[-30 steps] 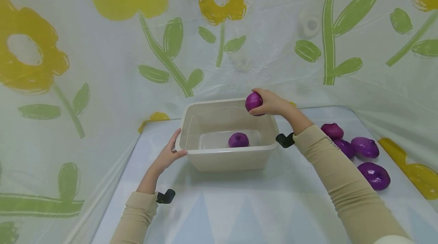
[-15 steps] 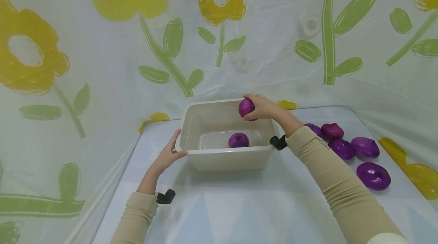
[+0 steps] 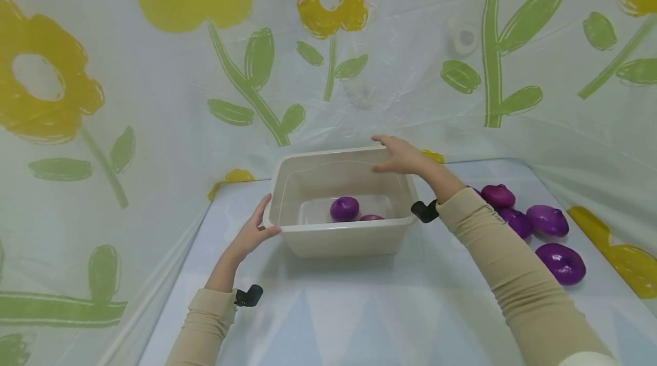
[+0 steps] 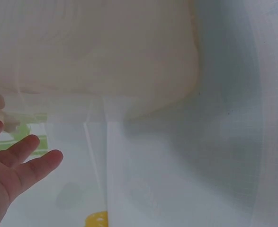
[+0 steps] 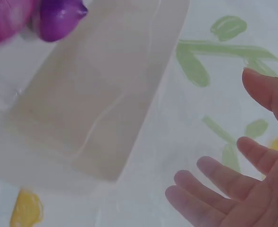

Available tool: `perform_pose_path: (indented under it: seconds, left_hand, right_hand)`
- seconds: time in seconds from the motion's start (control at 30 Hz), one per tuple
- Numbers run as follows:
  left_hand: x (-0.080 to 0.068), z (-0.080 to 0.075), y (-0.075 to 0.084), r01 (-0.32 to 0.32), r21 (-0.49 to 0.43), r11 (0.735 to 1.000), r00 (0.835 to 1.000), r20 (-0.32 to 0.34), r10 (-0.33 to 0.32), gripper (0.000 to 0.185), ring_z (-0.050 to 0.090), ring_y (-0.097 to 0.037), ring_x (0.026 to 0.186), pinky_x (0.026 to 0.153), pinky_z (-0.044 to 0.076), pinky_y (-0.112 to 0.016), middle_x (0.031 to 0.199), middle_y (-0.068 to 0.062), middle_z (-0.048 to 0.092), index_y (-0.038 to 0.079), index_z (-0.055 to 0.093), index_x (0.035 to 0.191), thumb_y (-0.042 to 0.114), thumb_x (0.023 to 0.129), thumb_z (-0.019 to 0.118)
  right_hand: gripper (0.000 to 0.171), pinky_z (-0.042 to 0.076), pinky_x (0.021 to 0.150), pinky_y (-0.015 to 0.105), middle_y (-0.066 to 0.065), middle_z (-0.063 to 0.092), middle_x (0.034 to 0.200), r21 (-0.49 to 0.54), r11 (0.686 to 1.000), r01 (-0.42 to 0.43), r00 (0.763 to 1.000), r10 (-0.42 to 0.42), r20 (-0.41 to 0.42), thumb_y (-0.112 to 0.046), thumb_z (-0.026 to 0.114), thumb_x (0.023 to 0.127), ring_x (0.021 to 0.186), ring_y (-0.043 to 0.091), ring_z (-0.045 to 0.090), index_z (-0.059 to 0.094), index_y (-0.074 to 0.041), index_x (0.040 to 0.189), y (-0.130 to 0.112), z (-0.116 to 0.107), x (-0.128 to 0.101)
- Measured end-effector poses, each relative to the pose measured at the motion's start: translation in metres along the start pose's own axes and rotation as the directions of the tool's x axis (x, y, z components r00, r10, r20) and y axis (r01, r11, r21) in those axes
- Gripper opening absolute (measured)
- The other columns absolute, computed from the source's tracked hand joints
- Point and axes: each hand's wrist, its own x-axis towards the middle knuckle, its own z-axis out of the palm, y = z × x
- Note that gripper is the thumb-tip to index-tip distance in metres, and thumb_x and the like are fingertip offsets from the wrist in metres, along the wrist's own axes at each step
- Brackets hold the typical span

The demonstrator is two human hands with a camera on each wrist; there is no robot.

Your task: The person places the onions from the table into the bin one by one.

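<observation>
A: Where are the red onions right now?

B: Two sit in the bottom of the cream plastic tub (image 3: 339, 229): one red onion (image 3: 344, 208) near the middle, a second onion (image 3: 372, 218) just beside it at its 4 o'clock, mostly hidden by the near wall. The loose onions (image 3: 547, 221) lie on the table (image 3: 359, 309), at 3 o'clock from the tub.

A: And the hands?

B: The right hand (image 3: 401, 155) hovers over the tub's far right corner, fingers spread, palm empty. The left hand (image 3: 254, 232) rests against the tub's left end at 9 o'clock, thumb hooked on the rim, fingers along the wall.

A: How would you handle this step well?

B: I'd judge the bracing hand matters most, since a light tub slides on that slick floral plastic sheet (image 3: 154, 98). Letting go low over the tub, rather than at rim height, should stop onions bouncing.
</observation>
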Motion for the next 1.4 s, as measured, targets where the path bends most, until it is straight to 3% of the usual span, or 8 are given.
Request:
perform_pose_path:
  seconds: [0.27,0.5,0.73,1.1,1.4]
  left_hand:
    - [0.001,-0.001,0.0,0.0,0.032,0.999,1.0,-0.003,0.0,0.092,0.009,-0.037,0.139,0.103,0.028,-0.057,0.155,-0.01,0.003,0.021,0.004,0.148,0.032,0.081,0.066]
    - [0.001,-0.001,0.0,0.002,0.032,0.999,1.0,-0.003,-0.002,0.091,0.009,-0.036,0.139,0.104,0.028,-0.056,0.155,-0.009,0.003,0.021,0.005,0.148,0.032,0.082,0.066]
    - [0.0,-0.001,-0.001,0.0,0.03,1.0,1.0,-0.004,0.0,0.091,0.011,-0.036,0.139,0.103,0.028,-0.056,0.155,-0.009,0.004,0.022,0.005,0.148,0.032,0.082,0.066]
    - [-0.001,0.0,0.0,-0.002,0.044,0.999,1.0,-0.002,0.002,0.091,0.01,-0.037,0.139,0.103,0.027,-0.057,0.155,-0.009,0.003,0.022,0.004,0.148,0.032,0.082,0.066]
    - [-0.001,0.001,-0.001,0.0,0.042,0.999,1.0,-0.005,0.0,0.091,0.01,-0.037,0.139,0.103,0.028,-0.057,0.155,-0.009,0.003,0.023,0.004,0.148,0.032,0.082,0.066]
  right_hand:
    - [0.076,0.032,0.1,0.059,0.03,0.027,0.142,0.029,0.998,-0.051,0.998,0.052,-0.046,-0.026,0.063,0.084,0.127,0.046,0.03,0.021,-0.001,0.143,0.027,-0.027,-0.028]
    - [0.082,0.034,0.095,0.062,0.03,0.024,0.142,0.063,0.986,-0.154,0.986,0.157,-0.051,-0.038,0.061,0.085,0.125,0.05,0.029,0.016,-0.004,0.144,0.07,-0.045,-0.059]
    - [0.085,0.033,0.094,0.063,0.035,0.022,0.14,0.056,0.975,-0.215,0.975,0.217,-0.039,-0.038,0.058,0.087,0.123,0.054,0.028,0.009,0.002,0.144,0.112,-0.054,-0.094]
    - [0.086,0.032,0.09,0.066,0.041,0.018,0.136,0.085,0.954,-0.286,0.957,0.288,-0.014,-0.037,0.054,0.089,0.118,0.059,0.027,0.004,0.01,0.141,0.173,-0.04,-0.154]
    - [0.082,0.034,0.084,0.066,0.044,0.023,0.13,0.129,0.931,-0.342,0.937,0.349,-0.028,-0.039,0.051,0.091,0.113,0.059,0.029,0.009,0.013,0.138,0.222,-0.005,-0.206]
